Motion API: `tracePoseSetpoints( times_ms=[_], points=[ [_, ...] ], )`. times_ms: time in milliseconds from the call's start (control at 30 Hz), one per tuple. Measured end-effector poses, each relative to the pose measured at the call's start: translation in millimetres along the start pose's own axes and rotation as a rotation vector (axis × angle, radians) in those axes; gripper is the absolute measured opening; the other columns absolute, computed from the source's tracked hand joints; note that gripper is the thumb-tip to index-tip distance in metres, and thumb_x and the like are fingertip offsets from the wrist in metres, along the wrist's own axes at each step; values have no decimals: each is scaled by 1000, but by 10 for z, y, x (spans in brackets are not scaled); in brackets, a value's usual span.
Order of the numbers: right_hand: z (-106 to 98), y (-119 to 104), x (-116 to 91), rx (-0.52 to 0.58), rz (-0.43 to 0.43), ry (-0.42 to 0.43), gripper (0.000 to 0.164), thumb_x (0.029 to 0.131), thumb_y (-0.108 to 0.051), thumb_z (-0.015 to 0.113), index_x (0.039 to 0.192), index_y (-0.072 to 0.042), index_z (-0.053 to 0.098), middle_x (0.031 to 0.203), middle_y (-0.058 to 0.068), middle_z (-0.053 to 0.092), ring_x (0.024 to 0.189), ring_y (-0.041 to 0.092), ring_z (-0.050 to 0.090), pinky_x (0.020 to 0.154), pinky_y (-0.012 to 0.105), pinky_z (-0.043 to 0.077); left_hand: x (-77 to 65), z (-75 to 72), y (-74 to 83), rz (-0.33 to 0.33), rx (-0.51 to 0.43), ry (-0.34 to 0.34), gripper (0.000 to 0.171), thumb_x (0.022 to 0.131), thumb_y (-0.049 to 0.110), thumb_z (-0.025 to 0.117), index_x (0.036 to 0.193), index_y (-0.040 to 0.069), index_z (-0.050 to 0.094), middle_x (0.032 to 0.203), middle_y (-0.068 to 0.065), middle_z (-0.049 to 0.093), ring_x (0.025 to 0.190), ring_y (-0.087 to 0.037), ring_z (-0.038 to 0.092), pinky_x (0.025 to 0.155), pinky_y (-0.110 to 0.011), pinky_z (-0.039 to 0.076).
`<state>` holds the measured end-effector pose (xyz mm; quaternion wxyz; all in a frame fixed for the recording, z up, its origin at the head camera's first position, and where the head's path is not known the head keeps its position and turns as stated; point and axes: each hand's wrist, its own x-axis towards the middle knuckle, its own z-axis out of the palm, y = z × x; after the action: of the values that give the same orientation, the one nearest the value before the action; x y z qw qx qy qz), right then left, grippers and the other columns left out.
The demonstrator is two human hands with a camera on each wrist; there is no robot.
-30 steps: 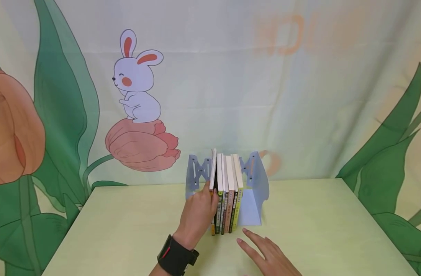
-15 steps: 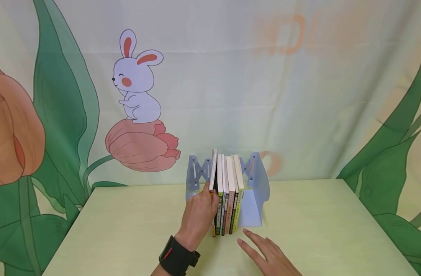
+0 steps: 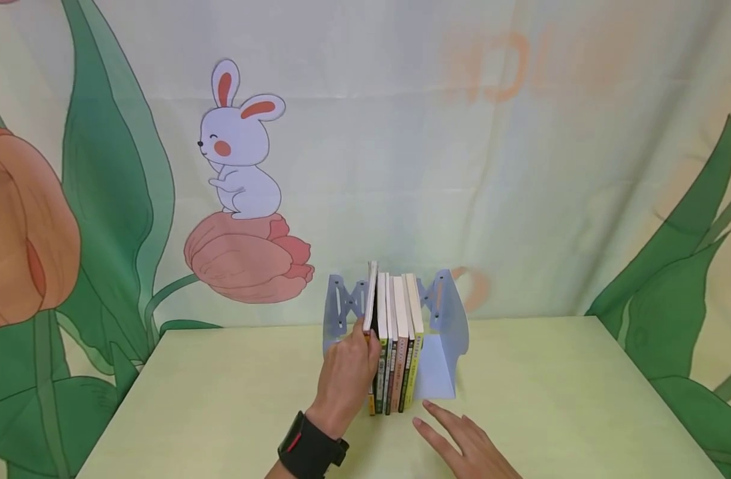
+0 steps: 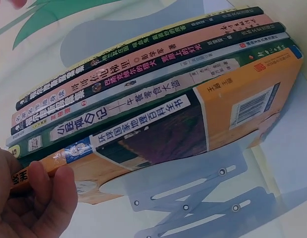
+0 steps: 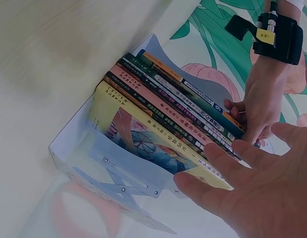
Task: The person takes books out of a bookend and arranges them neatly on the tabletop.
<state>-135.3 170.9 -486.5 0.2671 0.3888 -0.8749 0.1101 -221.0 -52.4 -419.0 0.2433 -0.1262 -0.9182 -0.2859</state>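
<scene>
Several thin books stand upright in a row, spines toward me, in a pale blue metal bookend. At the row's left end is an orange book, slightly taller than its neighbours. My left hand pinches this book near the top of its spine, thumb on one side and fingers on the other. Beside it stands a dark green book, and a yellow book closes the row on the right. My right hand is held with fingers spread, in front of the row's right end, holding nothing.
The bookend's right plate extends past the yellow book to its side wall. A pale yellow-green table lies beneath everything. Behind it hangs a curtain printed with a rabbit and tulips. A black wrist strap circles my left wrist.
</scene>
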Motion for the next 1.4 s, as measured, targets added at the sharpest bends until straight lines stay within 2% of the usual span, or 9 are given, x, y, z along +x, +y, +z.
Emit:
tracePoseSetpoints(
  times_ms=[200,433,633,800,1000,1200,1400],
  points=[
    [-5,-3,9,-11,-10,15,83,84,-70,58,150,-23,41,149,7,46,122,16,55,81,45,54,12,-22,11,21,-6,28,35,103,20,49,125,-7,55,56,4,40,44,-4,38,41,-16,28],
    [0,20,27,-4,-36,34,82,84,-68,59,149,-20,43,147,9,48,120,18,56,79,45,54,50,-56,15,41,1,45,32,103,19,49,121,-7,56,56,5,37,41,-3,32,40,-14,23],
    [-34,1,27,3,0,-7,85,83,-70,59,151,-23,39,151,7,45,124,18,55,82,46,54,71,-87,23,81,29,90,29,101,16,50,117,-7,58,55,7,33,41,-2,26,40,-15,19],
    [-42,-9,27,13,11,-30,87,81,-68,63,151,-23,39,151,6,43,127,19,52,81,49,54,88,-107,36,88,34,106,28,101,16,50,116,-7,59,55,7,33,41,-2,25,41,-15,19],
    [-8,-13,30,-17,16,-22,87,86,-78,42,153,-23,36,155,8,40,136,23,40,85,52,52,111,-135,49,85,16,107,28,101,16,50,115,-6,60,55,6,34,41,-3,25,40,-16,20],
    [-21,-31,62,-6,58,-66,87,85,-78,45,155,-28,31,157,5,38,137,25,40,88,58,50,140,-142,42,79,11,112,27,101,16,51,115,-5,60,54,6,34,41,-3,26,40,-16,21],
    [15,-43,68,-26,46,-30,82,88,-79,36,153,-29,35,153,6,43,132,25,46,85,56,52,147,-148,45,77,-2,111,26,101,17,51,114,-4,59,55,5,35,41,-3,27,40,-16,23]
  ],
)
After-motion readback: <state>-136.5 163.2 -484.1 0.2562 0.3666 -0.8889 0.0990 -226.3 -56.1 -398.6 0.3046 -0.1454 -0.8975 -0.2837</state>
